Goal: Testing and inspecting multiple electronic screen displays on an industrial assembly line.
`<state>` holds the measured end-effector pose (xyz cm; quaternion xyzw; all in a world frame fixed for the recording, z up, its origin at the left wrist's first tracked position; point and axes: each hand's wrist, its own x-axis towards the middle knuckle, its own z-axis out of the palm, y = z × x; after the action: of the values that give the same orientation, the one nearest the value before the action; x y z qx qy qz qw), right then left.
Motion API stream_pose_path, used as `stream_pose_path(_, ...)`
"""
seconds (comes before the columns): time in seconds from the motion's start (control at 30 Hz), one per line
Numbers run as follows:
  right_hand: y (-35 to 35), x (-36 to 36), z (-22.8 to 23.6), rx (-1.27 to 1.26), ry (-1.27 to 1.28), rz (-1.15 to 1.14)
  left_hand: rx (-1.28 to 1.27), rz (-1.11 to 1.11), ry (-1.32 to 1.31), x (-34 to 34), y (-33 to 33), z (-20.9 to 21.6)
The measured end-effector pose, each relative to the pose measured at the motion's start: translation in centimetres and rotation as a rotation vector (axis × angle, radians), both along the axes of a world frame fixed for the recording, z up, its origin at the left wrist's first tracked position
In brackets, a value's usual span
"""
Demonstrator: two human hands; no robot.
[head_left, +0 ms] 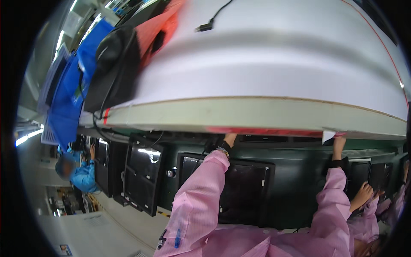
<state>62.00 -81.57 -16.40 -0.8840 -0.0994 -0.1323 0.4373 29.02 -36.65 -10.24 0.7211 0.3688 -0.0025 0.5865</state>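
Both my arms, in pink sleeves, reach forward to the front edge of a pale shelf (257, 112). My left hand (230, 139) goes in under that edge near the middle, and its fingers are hidden. My right hand (339, 142) is at the edge farther right, beside a small white flap (328, 136); its fingers are hidden too. Between the hands, a long red strip (274, 131) runs along the shelf's underside. Whether either hand grips it cannot be seen. Below my arms lies a black-framed flat panel (244, 188), partly covered by my left sleeve.
More black-framed panels (144, 173) stand on the green surface (293, 184). On the shelf are a black box-like device (115, 68), a red bag (167, 25) and a cable plug (205, 26). A person in blue (85, 175) works at left; another person's hand (363, 195) is close at right.
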Motion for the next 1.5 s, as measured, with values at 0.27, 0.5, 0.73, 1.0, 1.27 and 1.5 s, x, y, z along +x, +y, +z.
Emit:
stream_pose_path(0.27,4.4,-13.8,18.3,0.365,0.321,0.241,-0.358,0.429,-0.179,-7.7,-2.4,12.7)
stream_pose_path(0.5,4.0,-34.2,19.6,0.346,0.427,0.134,-0.065,0.404,-0.095,-28.2,-4.8,14.1)
stream_pose_path(0.73,1.2,-42.8,11.2,0.37,0.368,-0.088,0.1,0.021,0.121,-35.8,-2.8,13.0)
stream_pose_path(1.0,-0.7,-44.3,8.6,0.548,0.329,-0.2,1.306,0.01,-0.111,-35.4,28.0,14.4)
stream_pose_path(1.27,0.7,-44.5,9.5,0.166,0.265,-0.304,1.16,-0.251,0.586,-34.4,41.3,3.6)
stream_pose_path(1.5,1.6,-44.5,10.1,0.058,0.226,-0.4,1.107,-0.211,0.619,-38.8,39.1,4.4)
